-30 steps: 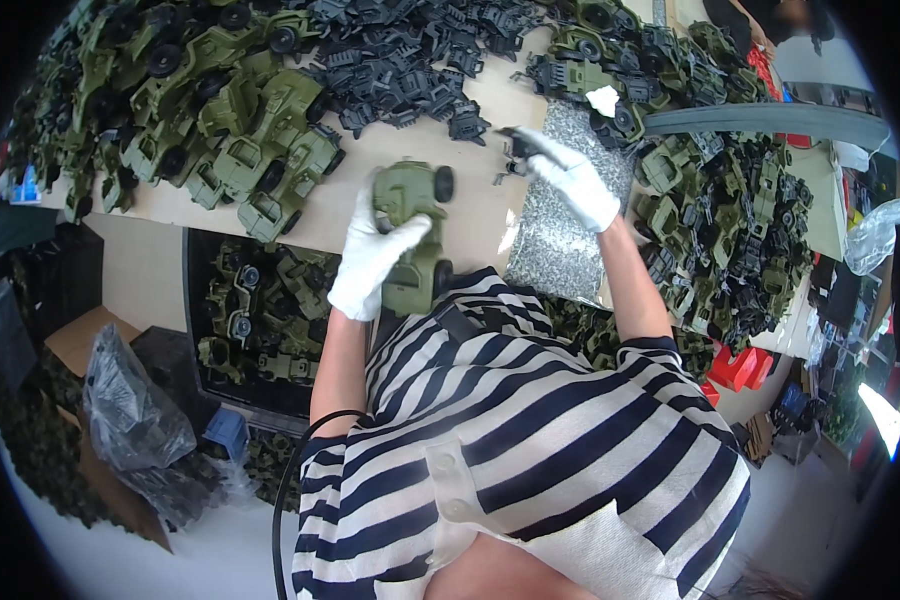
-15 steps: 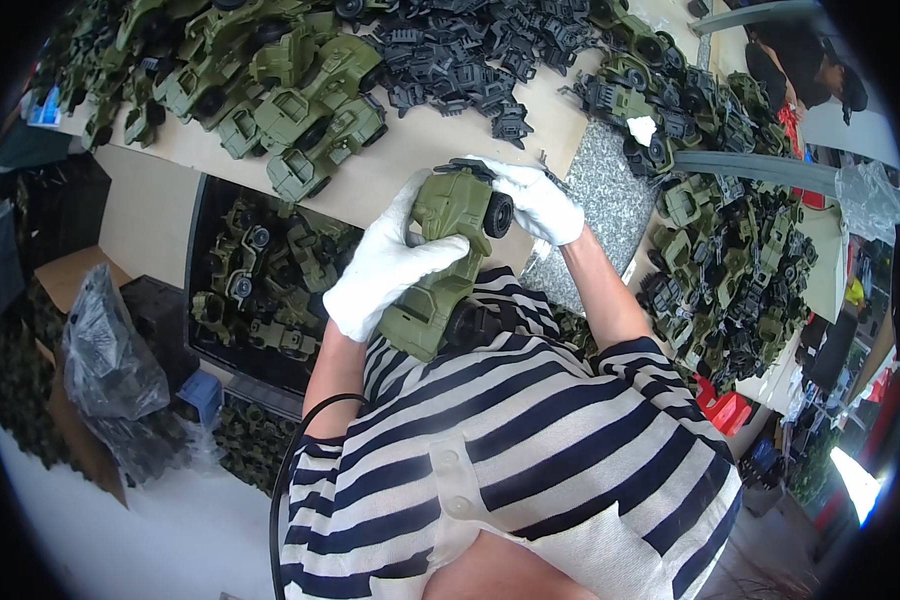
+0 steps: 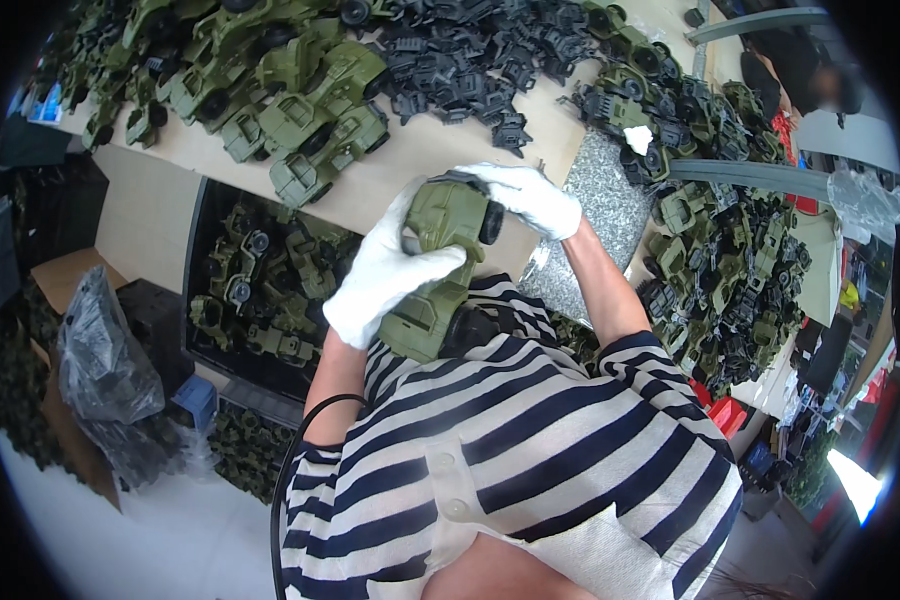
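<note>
Worktable (image 3: pixel 410 152) spans upper frame; left hand (image 3: pixel 380 278) clasps toy jeep (image 3: pixel 446 217), likely light, rigid: grip mid-body; right hand (image 3: pixel 532 200) touches nose, closure unclear.

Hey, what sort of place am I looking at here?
Probably a toy assembly workshop: green cars are heaped on a table, dark parts are piled beside them, and a gloved left hand holds one toy car.
</note>
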The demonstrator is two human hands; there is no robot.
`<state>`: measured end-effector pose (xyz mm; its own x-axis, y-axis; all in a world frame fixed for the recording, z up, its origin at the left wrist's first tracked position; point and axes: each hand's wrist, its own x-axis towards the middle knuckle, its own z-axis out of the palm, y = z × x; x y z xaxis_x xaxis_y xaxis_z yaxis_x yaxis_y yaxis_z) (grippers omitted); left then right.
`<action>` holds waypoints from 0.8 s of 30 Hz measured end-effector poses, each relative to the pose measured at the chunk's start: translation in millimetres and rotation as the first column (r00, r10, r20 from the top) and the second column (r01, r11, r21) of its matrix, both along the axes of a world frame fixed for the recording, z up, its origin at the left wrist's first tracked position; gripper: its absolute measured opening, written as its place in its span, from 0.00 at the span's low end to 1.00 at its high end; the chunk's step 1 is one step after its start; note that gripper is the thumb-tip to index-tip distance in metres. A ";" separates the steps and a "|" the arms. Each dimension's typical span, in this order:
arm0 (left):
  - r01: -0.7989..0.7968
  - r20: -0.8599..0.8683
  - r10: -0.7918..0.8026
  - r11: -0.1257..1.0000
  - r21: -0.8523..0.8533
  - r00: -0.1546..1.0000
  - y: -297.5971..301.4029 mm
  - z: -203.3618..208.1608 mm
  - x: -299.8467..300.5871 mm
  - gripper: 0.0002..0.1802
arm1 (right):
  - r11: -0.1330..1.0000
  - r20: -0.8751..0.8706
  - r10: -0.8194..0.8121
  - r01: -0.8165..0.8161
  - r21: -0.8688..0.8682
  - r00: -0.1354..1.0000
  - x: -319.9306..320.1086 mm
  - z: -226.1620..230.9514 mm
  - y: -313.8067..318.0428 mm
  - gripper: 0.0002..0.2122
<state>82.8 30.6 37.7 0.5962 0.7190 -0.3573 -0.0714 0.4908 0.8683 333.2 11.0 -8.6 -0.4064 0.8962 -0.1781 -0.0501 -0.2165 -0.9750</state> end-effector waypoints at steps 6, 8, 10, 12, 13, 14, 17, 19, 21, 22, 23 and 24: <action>-0.111 0.019 0.110 0.979 0.169 0.994 -16.9 -19.0 1.0 0.66 | 0.929 -0.389 -0.358 0.286 -0.233 0.849 -62.5 6.5 5.6 0.23; -0.155 0.405 0.212 0.973 -0.169 0.890 -12.9 -5.7 -3.4 0.73 | 0.929 -0.244 -0.364 0.328 -0.173 0.899 -87.3 10.4 0.4 0.21; -0.160 0.415 0.131 0.987 0.036 0.900 -5.6 -34.9 -6.3 0.68 | 0.900 -0.156 -0.426 0.400 -0.174 0.891 -91.4 7.8 2.8 0.19; -0.242 0.315 0.191 0.961 0.132 0.930 -6.1 -40.2 -6.2 0.68 | 0.923 -0.128 -0.366 0.377 0.076 0.922 -84.4 1.9 2.8 0.15; -0.255 0.301 0.182 0.941 0.222 0.936 -6.8 -41.2 -2.8 0.67 | 0.914 -0.100 -0.340 0.354 0.199 0.935 -80.7 5.3 3.5 0.14; -0.264 0.286 0.175 0.913 0.311 0.942 -6.4 -43.9 -2.4 0.66 | 0.897 -0.002 -0.345 0.330 0.294 0.939 -82.1 9.8 2.4 0.15; -0.317 0.236 0.250 0.894 0.317 0.939 -8.1 -52.0 -8.2 0.58 | 0.827 0.263 -0.390 0.210 0.521 0.883 -88.1 33.5 -12.5 0.29; -0.261 0.100 0.242 0.857 0.444 0.965 -7.2 -52.8 -8.8 0.56 | 0.791 0.248 -0.453 0.258 0.554 0.856 -95.6 23.0 -17.4 0.29; -0.285 0.112 0.264 0.832 0.476 0.958 -11.0 -60.0 -7.6 0.41 | 0.751 0.236 -0.522 0.310 0.583 0.820 -104.5 11.4 -19.6 0.27; -0.296 0.085 0.291 0.836 0.461 0.953 -11.5 -59.1 -8.2 0.35 | 0.757 0.247 -0.510 0.293 0.585 0.824 -105.4 8.0 -19.4 0.26; -0.309 0.058 0.317 0.839 0.447 0.947 -14.1 -57.5 -10.1 0.30 | 0.761 0.257 -0.498 0.276 0.587 0.828 -106.4 6.1 -20.0 0.26; -0.322 0.032 0.343 0.841 0.434 0.939 -15.7 -56.3 -11.0 0.25 | 0.765 0.268 -0.486 0.257 0.590 0.832 -107.0 5.1 -20.2 0.25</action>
